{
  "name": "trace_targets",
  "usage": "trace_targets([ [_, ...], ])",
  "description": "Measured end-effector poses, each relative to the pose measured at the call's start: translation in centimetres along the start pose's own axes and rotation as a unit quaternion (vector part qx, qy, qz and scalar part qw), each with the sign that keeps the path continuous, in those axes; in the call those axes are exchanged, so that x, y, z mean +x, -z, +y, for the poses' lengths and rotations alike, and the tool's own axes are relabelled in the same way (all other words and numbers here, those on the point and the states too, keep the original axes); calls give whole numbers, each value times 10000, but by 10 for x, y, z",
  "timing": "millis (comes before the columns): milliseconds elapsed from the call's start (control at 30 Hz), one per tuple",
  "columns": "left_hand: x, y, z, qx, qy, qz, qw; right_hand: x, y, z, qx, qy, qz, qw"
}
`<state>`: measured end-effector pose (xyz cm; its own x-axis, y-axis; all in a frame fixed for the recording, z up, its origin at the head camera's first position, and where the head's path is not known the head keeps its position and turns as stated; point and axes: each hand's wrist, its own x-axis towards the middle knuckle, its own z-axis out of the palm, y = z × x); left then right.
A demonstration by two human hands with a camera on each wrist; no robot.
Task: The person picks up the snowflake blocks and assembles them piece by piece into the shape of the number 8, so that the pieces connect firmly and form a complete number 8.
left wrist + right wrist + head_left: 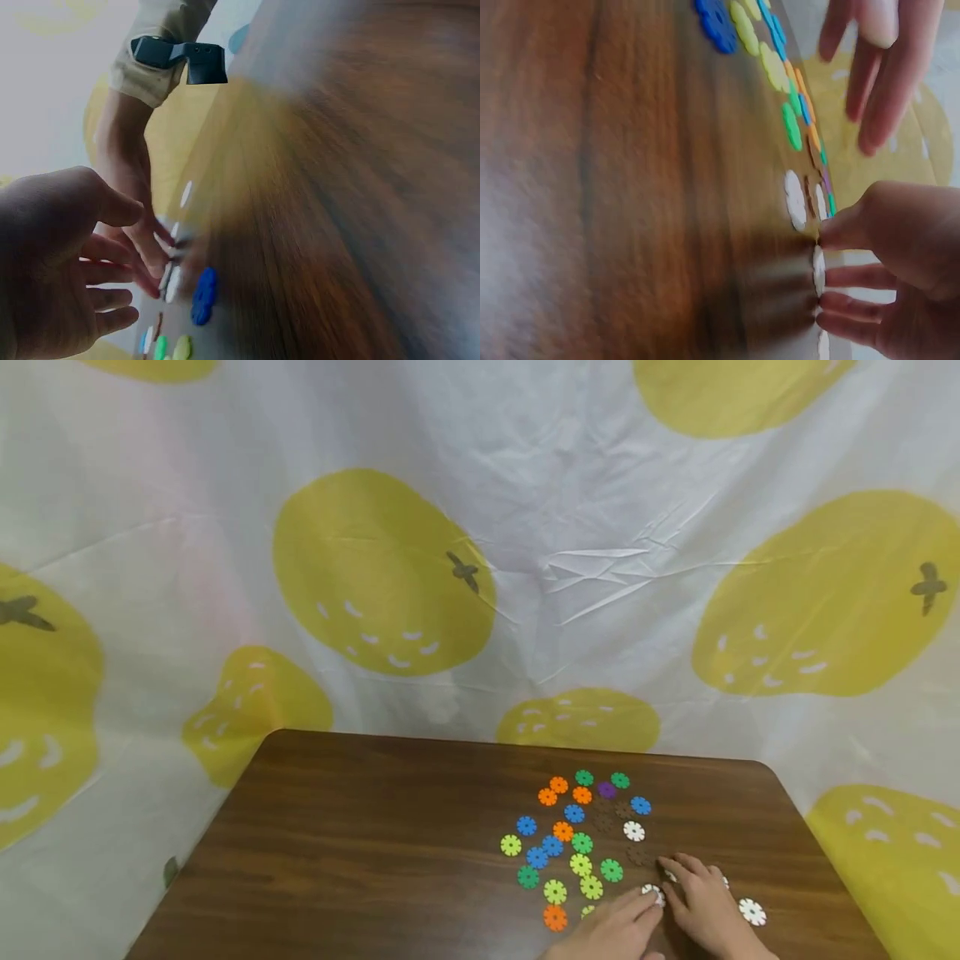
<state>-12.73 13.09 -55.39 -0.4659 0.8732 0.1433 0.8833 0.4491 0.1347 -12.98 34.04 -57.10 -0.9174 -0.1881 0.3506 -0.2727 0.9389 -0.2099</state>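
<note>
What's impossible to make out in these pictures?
Head view: most of a yellow-green disc, covered by the left hand.
Head view: part of a white disc, behind the right hand.
Right wrist view: one end of a blue disc, beyond the top edge.

You have flat, round discs with notched rims, all lying on their faces. One white disc point(819, 268) sits at the fingertips of your right hand point(701, 902), partly covered by it; whether they touch is unclear. Another white disc point(795, 199) lies just under the fingers of your left hand point(615, 931), not held. A third white disc point(752, 912) rests apart, to the right of your right hand. Farther left and beyond lie orange point(555, 917), blue point(537, 857), green point(611, 870), yellow-green point(591, 887), brown point(640, 857) and purple point(607, 789) discs, loosely scattered.
</note>
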Motion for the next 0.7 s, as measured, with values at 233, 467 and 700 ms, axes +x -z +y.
trace_targets([
  [233, 22, -16, 6, -273, 543, -971, 9934, 3, -1, 10, 309, -35, 235, 9992],
  [467, 29, -26, 8, 95, 588, -1240, 9905, 6, 4, 8, 399, -593, -16, 9974],
  [700, 32, -27, 9, 555, 614, -724, 9939, 5, 7, 6, 542, -945, -520, 9927],
])
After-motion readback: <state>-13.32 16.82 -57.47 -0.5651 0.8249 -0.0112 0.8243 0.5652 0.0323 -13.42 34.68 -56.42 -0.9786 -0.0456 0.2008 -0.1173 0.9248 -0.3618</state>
